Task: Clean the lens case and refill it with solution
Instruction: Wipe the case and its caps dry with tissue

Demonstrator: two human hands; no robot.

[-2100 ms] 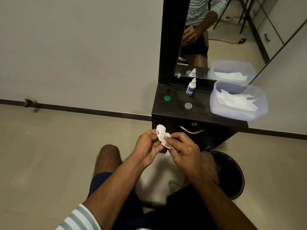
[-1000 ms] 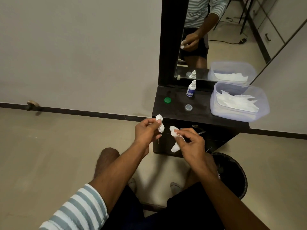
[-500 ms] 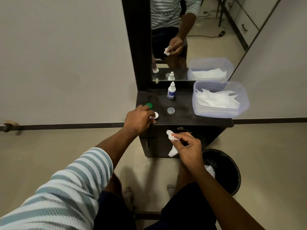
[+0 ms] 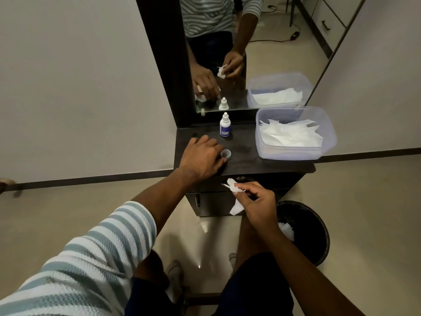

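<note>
No legible text, brand, number or sign anywhere in view. Only candidate: blue label on the small white dropper bottle (image 4: 225, 127) standing on the dark desk (image 4: 246, 160); label too small and blurred, no characters resolved. Mirror reflection of the same bottle equally unreadable. Clear plastic tub (image 4: 328, 135) holding white tissues: no marking seen on walls or rim. Small clear cap (image 4: 226, 153) on desk: no print made out. Black bin (image 4: 316, 226) on floor: plain. Striped sleeve (image 4: 91, 252): pattern only, no lettering.
</note>
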